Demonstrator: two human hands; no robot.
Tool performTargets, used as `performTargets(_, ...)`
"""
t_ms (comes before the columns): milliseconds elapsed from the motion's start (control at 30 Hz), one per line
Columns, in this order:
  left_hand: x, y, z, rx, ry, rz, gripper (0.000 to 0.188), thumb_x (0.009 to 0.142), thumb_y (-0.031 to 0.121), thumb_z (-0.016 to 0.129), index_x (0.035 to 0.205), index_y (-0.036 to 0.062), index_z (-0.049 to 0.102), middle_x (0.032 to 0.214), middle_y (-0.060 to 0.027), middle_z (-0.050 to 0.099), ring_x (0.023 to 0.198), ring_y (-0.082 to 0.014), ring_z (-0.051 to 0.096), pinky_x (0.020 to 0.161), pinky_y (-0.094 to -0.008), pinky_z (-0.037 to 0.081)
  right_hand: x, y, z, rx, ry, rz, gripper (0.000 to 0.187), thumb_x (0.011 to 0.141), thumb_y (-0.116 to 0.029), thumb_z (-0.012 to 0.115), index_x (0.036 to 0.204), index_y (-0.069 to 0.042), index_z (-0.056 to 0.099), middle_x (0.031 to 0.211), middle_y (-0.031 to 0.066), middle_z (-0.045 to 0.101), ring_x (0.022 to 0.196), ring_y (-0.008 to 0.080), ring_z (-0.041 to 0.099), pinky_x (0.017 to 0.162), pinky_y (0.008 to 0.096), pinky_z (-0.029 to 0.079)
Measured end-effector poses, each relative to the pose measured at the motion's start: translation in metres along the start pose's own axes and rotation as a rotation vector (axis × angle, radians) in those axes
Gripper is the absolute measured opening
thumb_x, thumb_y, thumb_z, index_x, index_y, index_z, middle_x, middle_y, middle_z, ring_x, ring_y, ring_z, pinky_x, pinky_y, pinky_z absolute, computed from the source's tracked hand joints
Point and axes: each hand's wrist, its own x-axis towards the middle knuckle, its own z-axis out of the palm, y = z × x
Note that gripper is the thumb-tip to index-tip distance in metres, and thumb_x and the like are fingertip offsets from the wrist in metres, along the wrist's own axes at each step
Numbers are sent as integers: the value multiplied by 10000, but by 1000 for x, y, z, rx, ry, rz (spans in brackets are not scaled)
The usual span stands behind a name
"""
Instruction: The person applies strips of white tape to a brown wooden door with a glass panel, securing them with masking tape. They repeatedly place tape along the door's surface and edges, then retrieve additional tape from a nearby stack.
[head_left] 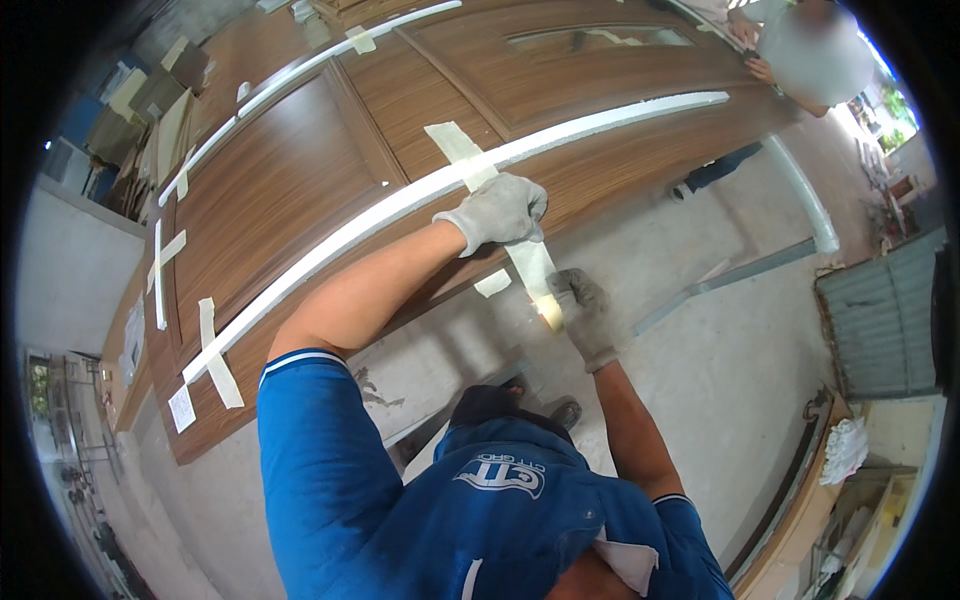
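A long white foam-like strip (400,205) lies along the near part of a brown wood-grain door (270,150). A strip of pale masking tape (452,142) crosses it and runs toward me past the door's near edge. My left hand (497,210), in a grey glove, is closed over this tape at the strip, its fingertips mostly hidden. Beyond the edge, the tape stretches down to a tape roll (549,312). My right hand (588,318), also gloved and slightly blurred, grips that roll at its right side.
More tape pieces (220,360) fix the white strip at the left end, and another white strip (300,75) runs along the far side. Another person's hand (762,70) is at the door's far right. Below lie concrete floor (700,330) and a grey metal frame (740,270).
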Motion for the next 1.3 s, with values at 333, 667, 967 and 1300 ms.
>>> performTargets(333,-14,6,-1,115,141,13,283,744,225,828,906,47,680,827,-149,697,799,-287,666,739,-402,515,-68,-87,12,-605,-243,-622,118,874,-184,707,971,-117,702,879,74,660,809,266,662,692,394,528)
performTargets(667,-8,-73,-86,469,128,5,579,1014,488,474,1470,133,499,1492,-142,520,1400,-343,456,1169,-450,313,-114,-37,-113,-340,308,172,163,944,-186,702,910,-27,701,773,104,681,640,208,621,629,312,496)
performTargets(967,6,106,59,-575,-170,307,517,970,294,697,1356,-32,582,1335,-146,637,1270,-234,573,1096,-350,437,-188,-9,-182,399,601,421,246,1008,-259,648,988,-18,695,862,7,668,786,90,593,701,277,496)
performTargets(1300,88,218,392,-813,-928,170,559,1017,348,604,1390,-61,532,1286,-160,639,1172,-235,625,1030,-398,489,-339,80,-278,625,956,300,661,877,-243,805,1389,-18,454,1243,67,589,1152,158,569,969,317,486)
